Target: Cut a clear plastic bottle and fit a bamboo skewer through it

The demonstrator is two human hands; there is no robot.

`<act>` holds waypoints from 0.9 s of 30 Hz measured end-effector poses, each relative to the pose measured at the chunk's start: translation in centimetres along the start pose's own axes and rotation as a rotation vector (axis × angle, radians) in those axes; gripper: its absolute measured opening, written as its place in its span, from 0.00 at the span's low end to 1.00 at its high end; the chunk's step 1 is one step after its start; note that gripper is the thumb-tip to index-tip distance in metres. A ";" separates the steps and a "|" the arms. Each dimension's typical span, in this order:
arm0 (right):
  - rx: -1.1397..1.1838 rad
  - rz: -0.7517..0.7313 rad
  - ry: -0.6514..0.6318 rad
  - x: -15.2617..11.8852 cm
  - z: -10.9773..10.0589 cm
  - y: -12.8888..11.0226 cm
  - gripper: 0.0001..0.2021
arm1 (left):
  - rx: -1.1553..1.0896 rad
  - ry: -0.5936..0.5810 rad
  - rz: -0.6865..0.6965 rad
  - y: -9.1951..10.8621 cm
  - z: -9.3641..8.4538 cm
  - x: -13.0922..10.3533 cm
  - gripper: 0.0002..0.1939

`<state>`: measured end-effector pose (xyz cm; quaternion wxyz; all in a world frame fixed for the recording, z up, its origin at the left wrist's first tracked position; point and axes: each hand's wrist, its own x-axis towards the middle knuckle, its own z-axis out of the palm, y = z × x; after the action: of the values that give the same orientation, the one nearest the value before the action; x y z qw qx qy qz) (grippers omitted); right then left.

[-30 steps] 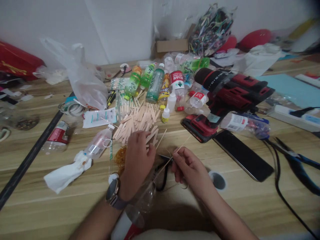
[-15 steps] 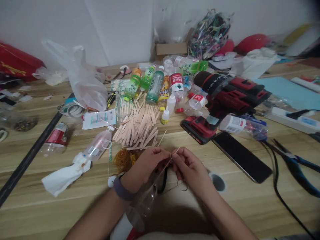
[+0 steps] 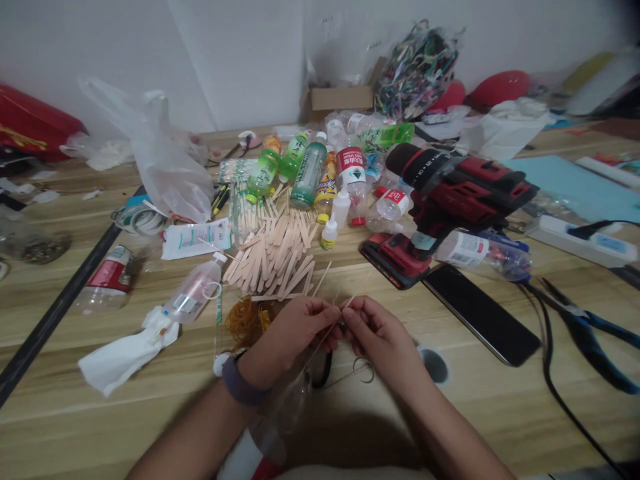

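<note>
My left hand (image 3: 295, 330), with a dark band on the wrist, and my right hand (image 3: 377, 340) meet fingertip to fingertip above the near table. Both are closed in a pinch around a thin wooden stick (image 3: 354, 291), which slants up to the right past the fingers. What else the fingertips grip is hidden. A thin loop (image 3: 363, 371) dangles under my right hand. Below my left hand, a clear plastic bottle (image 3: 295, 403) lies near my body, partly covered by the forearm. Beside the left wrist rest yellow-brown rubber bands (image 3: 241, 321).
Flat craft sticks (image 3: 273, 250) lie piled ahead, with several drink bottles (image 3: 310, 175) behind. A glue bottle (image 3: 329, 235) stands nearby. On the right are a red cordless drill (image 3: 450, 200), a phone (image 3: 483, 313) and pliers (image 3: 590, 333). A black bar (image 3: 60, 300) crosses the left.
The fingertips have shifted slightly at the stick, and the loop below my right hand shows more fully. The whole view has moved a little to the right.
</note>
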<state>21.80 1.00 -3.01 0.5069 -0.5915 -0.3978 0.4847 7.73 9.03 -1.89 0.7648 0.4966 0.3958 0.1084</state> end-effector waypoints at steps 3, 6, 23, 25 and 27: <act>-0.137 -0.170 0.104 -1.0 -0.5 0.2 0.12 | -0.092 -0.005 -0.037 0.0 -0.2 0.0 0.17; -0.420 -0.493 0.098 -2.0 -1.1 0.5 0.07 | -0.147 -0.011 -0.074 0.0 -0.6 0.1 0.15; -0.514 -0.420 0.095 1.4 -0.7 0.5 0.11 | -0.145 -0.052 -0.153 0.8 -0.6 0.0 0.14; -0.491 -0.346 0.062 1.2 -0.7 0.2 0.12 | -0.148 -0.043 -0.157 0.9 -0.6 -0.2 0.14; -0.462 -0.273 0.027 1.0 -0.8 -0.1 0.16 | -0.148 -0.042 -0.160 1.1 -0.6 -0.2 0.14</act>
<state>22.80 1.84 -3.12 0.4243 -0.6388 -0.5674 0.3001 7.40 9.87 -0.92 0.8136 0.4079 0.4090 0.0658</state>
